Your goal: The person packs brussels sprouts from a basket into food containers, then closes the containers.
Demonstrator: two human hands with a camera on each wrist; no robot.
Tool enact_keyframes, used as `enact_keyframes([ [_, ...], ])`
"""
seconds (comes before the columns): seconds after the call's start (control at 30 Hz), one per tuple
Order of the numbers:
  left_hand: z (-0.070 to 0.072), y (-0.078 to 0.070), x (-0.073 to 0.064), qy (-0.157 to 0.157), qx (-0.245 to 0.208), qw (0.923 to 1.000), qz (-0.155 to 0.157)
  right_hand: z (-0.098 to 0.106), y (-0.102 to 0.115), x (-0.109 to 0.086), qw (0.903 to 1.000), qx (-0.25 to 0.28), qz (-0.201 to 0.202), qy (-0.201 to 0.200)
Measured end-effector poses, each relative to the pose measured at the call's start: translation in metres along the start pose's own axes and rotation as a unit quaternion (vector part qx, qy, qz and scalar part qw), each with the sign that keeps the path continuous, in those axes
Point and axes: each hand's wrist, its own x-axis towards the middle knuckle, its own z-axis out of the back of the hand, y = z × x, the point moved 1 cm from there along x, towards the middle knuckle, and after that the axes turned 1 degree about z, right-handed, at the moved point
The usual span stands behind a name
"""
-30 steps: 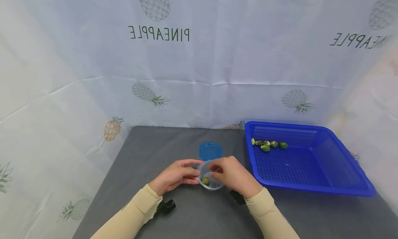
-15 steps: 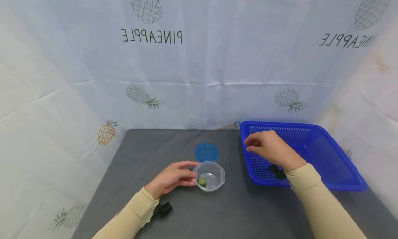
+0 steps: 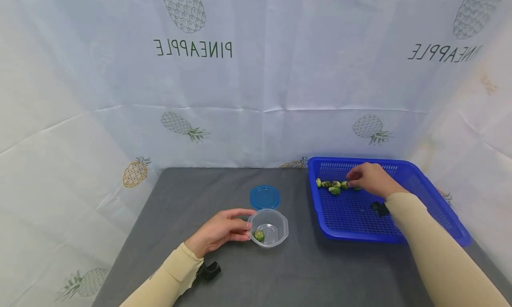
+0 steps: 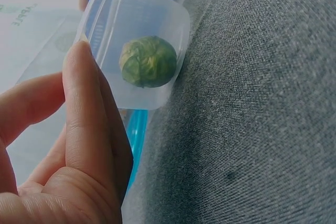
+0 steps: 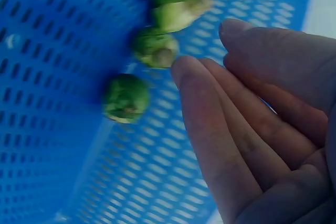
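My left hand (image 3: 220, 230) rests its fingertips against the left rim of a small clear plastic tub (image 3: 280, 225), its fingers fairly straight. A single Brussels sprout (image 4: 149, 62) lies on the bottom of the tub, toward its left side. My right hand (image 3: 372, 179) is over the blue basket, holding nothing. In the right wrist view its thumb and fingertips are apart, with the fingertips close to one Brussels sprout (image 5: 155, 48). Another Brussels sprout (image 5: 126, 98) sits beside it against the basket wall, and more are above.
The blue plastic basket (image 3: 360, 213) with slotted walls stands at the right of the dark grey table (image 3: 192, 196). Several sprouts lie near its back left corner. Behind the tub lies a round blue lid (image 3: 265, 197). A pineapple-print curtain (image 3: 248, 133) hangs behind the table.
My right hand has moved right, from above the tub to over the sprouts in the basket. My left hand stays at the tub's rim. The head view has shifted slightly.
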Motion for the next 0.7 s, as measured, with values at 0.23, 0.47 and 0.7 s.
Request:
enact_keyframes([
  [0.23, 0.000, -0.001, 0.000, -0.004, -0.002, 1.0000, 0.004, -0.010, -0.014, 0.014, 0.9999, -0.005, -0.013, 0.002],
  [0.47, 0.002, 0.000, 0.001, -0.005, -0.004, 1.0000, 0.007, -0.014, -0.021, 0.022, 0.9996, -0.014, -0.024, 0.008],
  [0.7, 0.005, -0.001, 0.003, -0.004, -0.005, 0.9999, 0.008, -0.020, -0.025, 0.033, 0.9997, -0.015, -0.020, 0.003],
])
